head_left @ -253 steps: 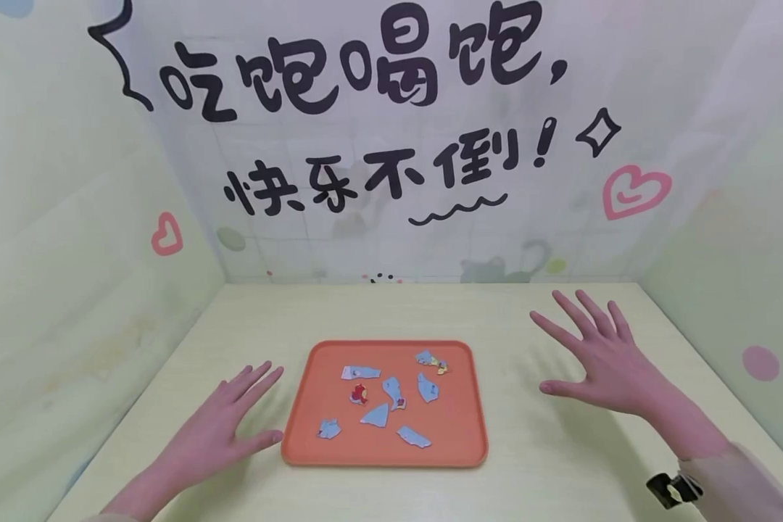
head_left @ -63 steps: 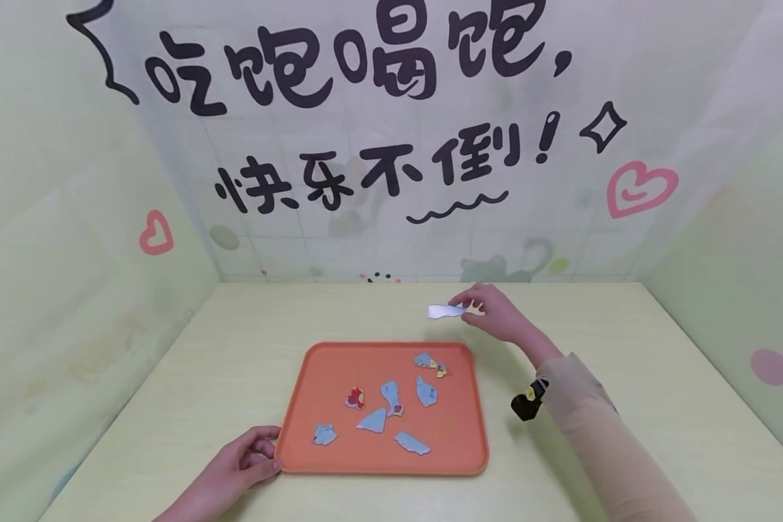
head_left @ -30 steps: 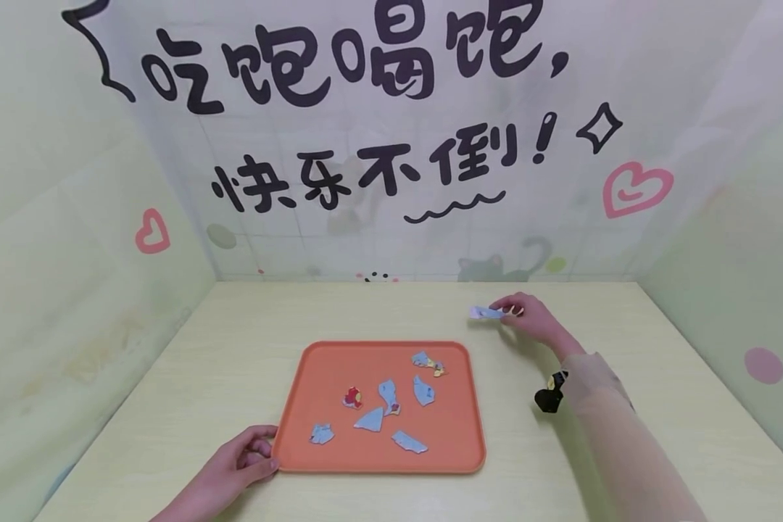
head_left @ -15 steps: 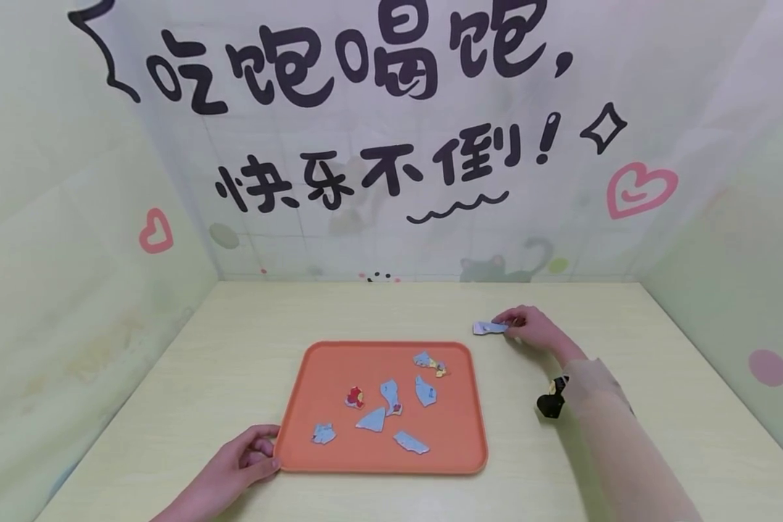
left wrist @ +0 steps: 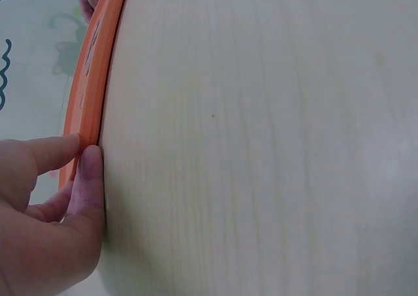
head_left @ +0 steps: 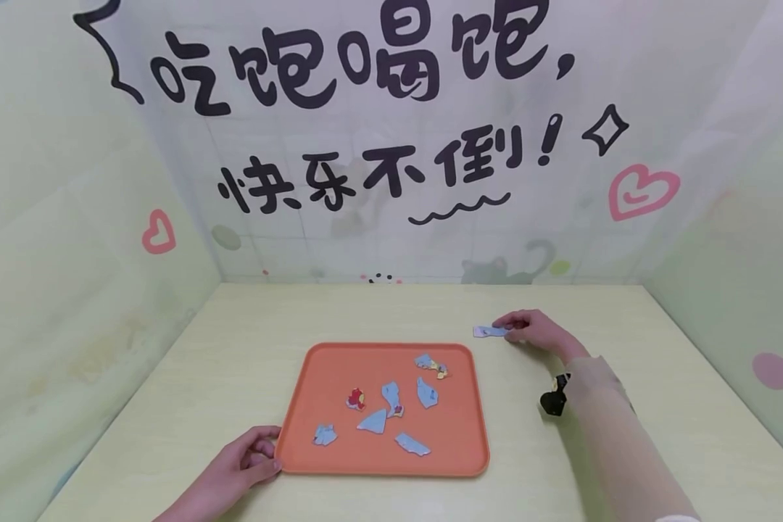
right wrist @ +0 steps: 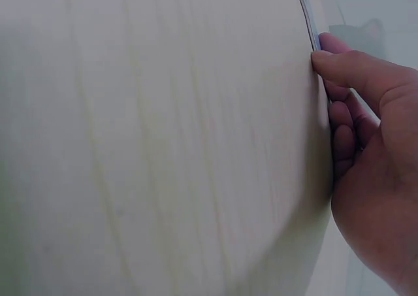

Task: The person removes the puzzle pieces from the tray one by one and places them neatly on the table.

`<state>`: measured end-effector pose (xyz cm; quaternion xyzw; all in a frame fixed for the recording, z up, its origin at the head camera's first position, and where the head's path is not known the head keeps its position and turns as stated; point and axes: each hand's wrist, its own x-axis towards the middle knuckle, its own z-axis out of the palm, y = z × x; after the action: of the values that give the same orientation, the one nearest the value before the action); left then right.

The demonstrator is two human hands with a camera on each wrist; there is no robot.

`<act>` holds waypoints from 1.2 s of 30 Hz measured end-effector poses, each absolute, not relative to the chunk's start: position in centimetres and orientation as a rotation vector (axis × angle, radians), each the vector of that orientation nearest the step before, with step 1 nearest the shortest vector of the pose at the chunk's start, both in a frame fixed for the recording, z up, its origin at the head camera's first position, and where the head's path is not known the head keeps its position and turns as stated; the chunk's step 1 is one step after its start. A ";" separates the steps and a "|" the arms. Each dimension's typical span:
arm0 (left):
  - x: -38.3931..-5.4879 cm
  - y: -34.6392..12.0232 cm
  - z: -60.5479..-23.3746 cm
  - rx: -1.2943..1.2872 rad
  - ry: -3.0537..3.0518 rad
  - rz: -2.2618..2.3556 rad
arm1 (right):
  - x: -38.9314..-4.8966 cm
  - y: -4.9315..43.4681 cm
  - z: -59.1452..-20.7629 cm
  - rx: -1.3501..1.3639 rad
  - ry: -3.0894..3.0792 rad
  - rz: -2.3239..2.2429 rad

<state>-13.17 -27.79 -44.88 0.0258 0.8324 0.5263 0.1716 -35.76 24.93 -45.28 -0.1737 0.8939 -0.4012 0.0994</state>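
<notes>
reading the clock from the middle of the orange tray (head_left: 450, 444), we find the pale blue strip (head_left: 488, 331) outside it at two o'clock, on or just over the counter (head_left: 339, 312); we cannot tell which. our right hand (head_left: 535, 330) pinches its three-o'clock end between thumb and fingers. our left hand (head_left: 243, 460) sits at eight o'clock, fingers curled against the tray's edge, holding it. seven more pieces lie flat on the tray, the red one (head_left: 356, 399) near nine o'clock, the blue-and-yellow one (head_left: 433, 365) between one and two. we judge the strip light, thin and fairly stiff, perhaps card, so a hard squeeze could crease it; its short ends look best to hold. the tray seems rigid and smooth, and its raised rim gives us the surest purchase.
</notes>
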 end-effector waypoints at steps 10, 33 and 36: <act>-12.9 -27.6 -44.5 0.097 2.381 1.510 | -35.6 24.9 -45.5 -0.519 2.646 -1.205; -12.8 -27.7 -44.7 0.085 2.377 1.507 | -35.1 25.6 -45.8 -0.725 2.576 -1.305; -12.8 -27.7 -44.7 0.094 2.371 1.521 | -35.3 25.5 -45.6 -0.694 2.582 -1.287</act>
<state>-12.77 -27.66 -44.68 0.0329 0.8302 0.5327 0.1610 -35.30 25.48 -45.63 -0.2331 0.8669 -0.4320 0.0872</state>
